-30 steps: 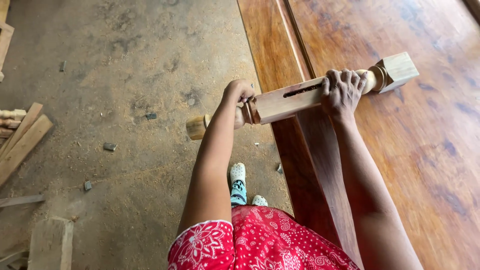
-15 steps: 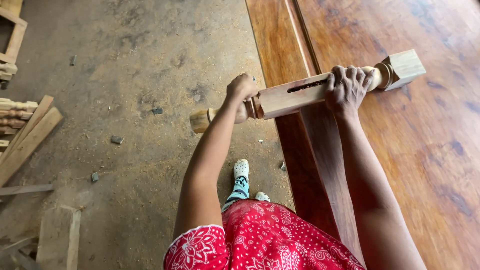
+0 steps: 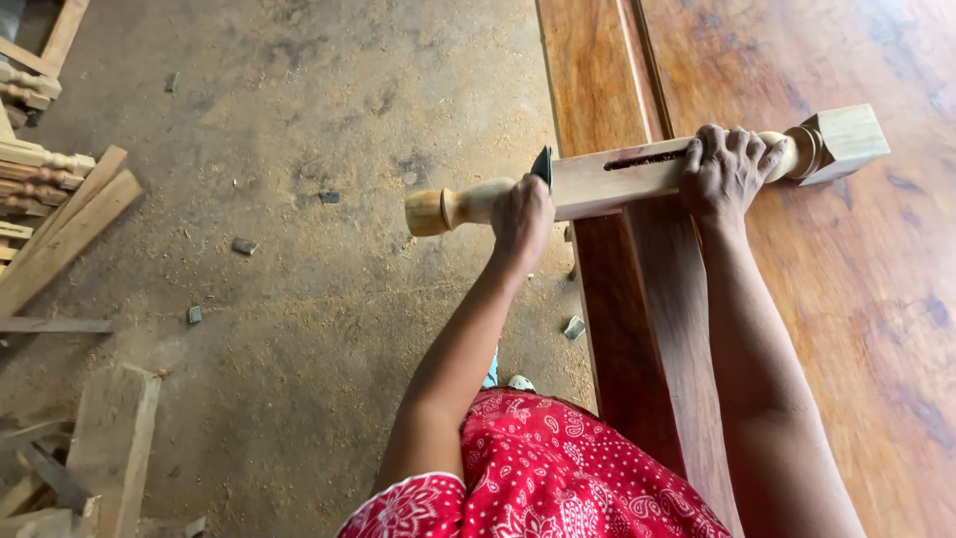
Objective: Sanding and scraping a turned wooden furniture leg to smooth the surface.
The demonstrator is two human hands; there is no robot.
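A pale turned wooden post [image 3: 607, 179] with a long slot cut in its square middle lies across the edge of a reddish-brown wooden workbench [image 3: 846, 299]. Its rounded end sticks out over the floor at the left, and its square block end rests on the bench at the right. My left hand [image 3: 521, 214] presses a small dark piece, likely sandpaper [image 3: 543, 164], against the post where the rounded part meets the square part. My right hand [image 3: 725, 171] lies palm down over the post near the slot's right end and holds it against the bench.
The concrete floor [image 3: 299, 299] is covered in sawdust and small wood chips. Planks and turned spindles [image 3: 40, 189] lie at the far left, and more offcuts [image 3: 110, 438] sit at the lower left. My foot shows below the bench edge.
The view has tilted, so the post sits slightly higher and to the right. My left hand has slid a little along the post's rounded part. My right hand keeps its hold.
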